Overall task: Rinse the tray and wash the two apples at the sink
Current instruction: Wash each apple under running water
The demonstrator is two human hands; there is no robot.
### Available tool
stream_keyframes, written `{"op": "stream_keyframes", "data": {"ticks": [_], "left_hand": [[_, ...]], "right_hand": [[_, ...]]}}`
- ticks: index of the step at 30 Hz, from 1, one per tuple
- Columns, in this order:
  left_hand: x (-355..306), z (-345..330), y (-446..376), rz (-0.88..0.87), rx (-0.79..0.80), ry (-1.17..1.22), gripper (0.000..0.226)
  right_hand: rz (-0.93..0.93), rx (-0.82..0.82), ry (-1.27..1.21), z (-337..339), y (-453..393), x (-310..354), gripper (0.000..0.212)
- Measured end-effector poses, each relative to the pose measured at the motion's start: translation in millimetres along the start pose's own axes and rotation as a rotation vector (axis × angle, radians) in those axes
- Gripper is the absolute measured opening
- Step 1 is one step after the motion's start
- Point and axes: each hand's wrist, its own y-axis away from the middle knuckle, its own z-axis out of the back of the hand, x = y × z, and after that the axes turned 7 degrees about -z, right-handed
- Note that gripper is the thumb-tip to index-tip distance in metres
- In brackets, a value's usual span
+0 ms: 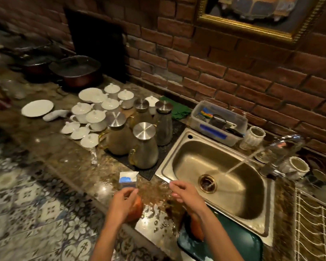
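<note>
Left hand (pixel 121 202) fingers (pixel 129 192) curled loosely, partly closed, over a red apple (pixel 136 208) at the worktop (pixel 73 166) front edge; hand covers the apple's left side, contact likely but grip not clear. Fingertips close to a small blue-and-white packet (pixel 128 178) just beyond them; touching or not, cannot tell.

Right hand (pixel 184 192) fingers (pixel 175 185) half curled, pointing left, nothing held between them; they hover over wet worktop near the sink's (pixel 177 147) front left corner. Second red apple (pixel 196 228) sits below the right wrist, partly hidden by the forearm, lying on the dark green tray (pixel 239 242). Tray rests on the worktop in front of the sink, overlapping its front rim.

Tap (pixel 284 146) at the right of the sink is running; water stream (pixel 239 163) falls slantwise into the steel basin near the drain (pixel 207 182). Neither hand is in the stream.

Left of the sink: four steel-lidded jugs (pixel 145 147) on a black mat (pixel 175 132). Further left, white lidded cups (pixel 94 117) and white plates (pixel 37 108). Dark pans (pixel 77 69) at the back. Clear plastic box (pixel 216 123) of utensils behind the sink, green cloth (pixel 177 109) beside it. Brick wall (pixel 233 72) behind. Wire rack (pixel 316 223) at the far right. Patterned tile floor (pixel 26 204) lower left. Picture motion-blurred.
</note>
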Motion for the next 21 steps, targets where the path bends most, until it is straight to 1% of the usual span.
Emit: {"op": "stream_keyframes", "data": {"ticks": [3,4,6,7,10,12,15,18,21], "left_hand": [[32,20,-4,0.097,-0.045,0.059,0.017],[43,21,-6,0.131,-0.036,0.094,0.021],[60,18,-11,0.195,0.027,0.161,0.043],[65,14,-13,0.228,0.057,0.199,0.051],[78,5,-19,0.247,0.060,0.243,0.053],[84,3,-17,0.252,0.053,0.223,0.056],[88,1,-11,0.290,0.003,0.291,0.061],[85,-2,-9,0.322,-0.041,0.391,0.058],[77,0,-7,0.317,-0.053,0.416,0.054]], "right_hand": [[-0.090,0.074,0.041,-34,-21,-1,0.037],[-0.107,0.101,0.077,-45,-27,-3,0.043],[-0.150,0.152,0.132,-64,-34,-9,0.050],[-0.185,0.170,0.133,-72,-36,-13,0.053],[-0.244,0.235,0.223,-91,-37,-22,0.059],[-0.201,0.238,0.283,-100,-39,-32,0.057],[-0.146,0.198,0.239,-106,-38,-45,0.055],[-0.165,0.187,0.167,-112,-35,-46,0.049],[-0.214,0.187,0.060,-112,-24,-39,0.036]]}}
